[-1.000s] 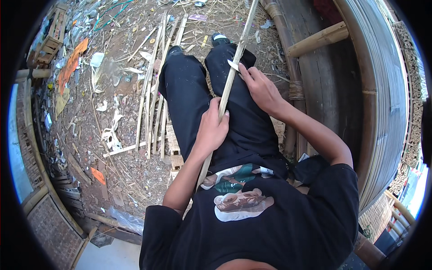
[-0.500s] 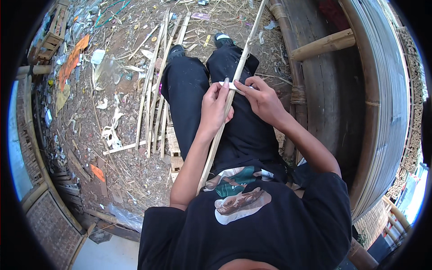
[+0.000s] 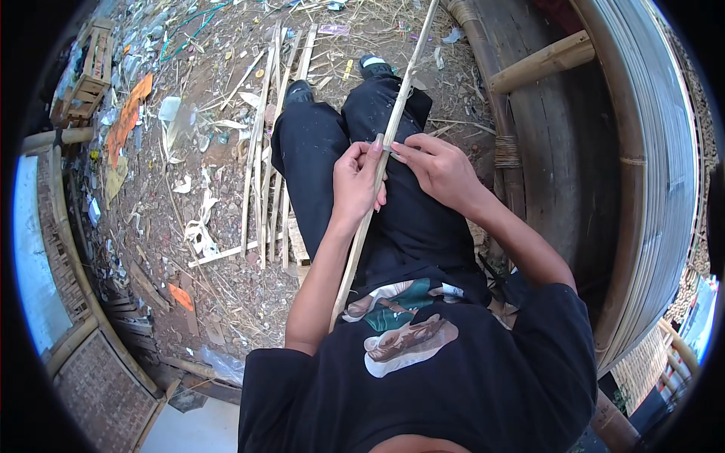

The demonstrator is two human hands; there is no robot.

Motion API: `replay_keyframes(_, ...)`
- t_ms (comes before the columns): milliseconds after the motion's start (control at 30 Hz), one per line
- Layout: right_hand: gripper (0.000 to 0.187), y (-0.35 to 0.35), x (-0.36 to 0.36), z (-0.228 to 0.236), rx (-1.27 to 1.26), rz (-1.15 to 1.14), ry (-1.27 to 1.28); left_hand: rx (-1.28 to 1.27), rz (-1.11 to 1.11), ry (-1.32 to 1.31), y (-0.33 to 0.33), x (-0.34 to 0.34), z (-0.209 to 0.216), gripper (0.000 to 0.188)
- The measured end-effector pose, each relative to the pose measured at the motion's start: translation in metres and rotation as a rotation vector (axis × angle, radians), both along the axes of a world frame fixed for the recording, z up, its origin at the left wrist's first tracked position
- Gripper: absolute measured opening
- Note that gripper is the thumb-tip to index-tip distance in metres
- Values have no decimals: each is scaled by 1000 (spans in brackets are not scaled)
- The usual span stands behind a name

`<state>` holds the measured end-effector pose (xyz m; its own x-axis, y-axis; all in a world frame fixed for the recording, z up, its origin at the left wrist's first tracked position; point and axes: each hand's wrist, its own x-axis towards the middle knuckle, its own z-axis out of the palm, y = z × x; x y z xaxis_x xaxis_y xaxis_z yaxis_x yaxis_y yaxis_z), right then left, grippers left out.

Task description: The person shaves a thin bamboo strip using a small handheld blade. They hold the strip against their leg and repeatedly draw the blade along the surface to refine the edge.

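A long, narrow wooden strip (image 3: 405, 87), which looks like split bamboo, runs from my waist up between my legs and past my feet. My left hand (image 3: 353, 185) is closed around it over my lap, with the thumb along its side. A thin white band (image 3: 388, 148) lies against the strip between the two hands, mostly hidden by fingers. My right hand (image 3: 445, 172) pinches the band's end at the strip's right side, thumb and forefinger together. Whether the band goes fully round the strip cannot be seen.
Several loose strips (image 3: 255, 155) lie on the littered ground left of my legs. A wooden crate (image 3: 95, 64) and an orange sheet (image 3: 130, 113) are farther left. Close on my right stand a bamboo frame (image 3: 544, 62) and dark planks (image 3: 550, 162).
The white band stretched out on both sides of the strip before; now only a small part shows at the strip. My right fingers have moved slightly left, closer to my left thumb.
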<state>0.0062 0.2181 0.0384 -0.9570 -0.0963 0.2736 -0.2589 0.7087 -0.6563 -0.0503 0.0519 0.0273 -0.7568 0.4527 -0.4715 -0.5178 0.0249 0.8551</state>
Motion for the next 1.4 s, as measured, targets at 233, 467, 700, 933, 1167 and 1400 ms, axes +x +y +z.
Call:
replay_keyframes(233,36,-4,6,-11,561,15,199,-56,-66,-28,1,-8,1,34)
replay_keyframes(467,31,-3,-4,-6,764,132,273,-13,-133,-17,2,-20,-9,34)
replay_keyframes(700,28,-3,-10,-11,776,116,271,-81,-127,-31,6,-23,-6,36)
replay_keyframes(933,28,4,-5,-1,584,212,220,-37,-181,-34,-6,-13,1,32)
replay_keyframes(1167,37,3,-8,-3,500,217,155,-11,-116,-123,-1,-6,9,33)
replay_keyframes(1400,27,3,-4,-3,484,257,150,28,-35,-108,-1,5,5,29)
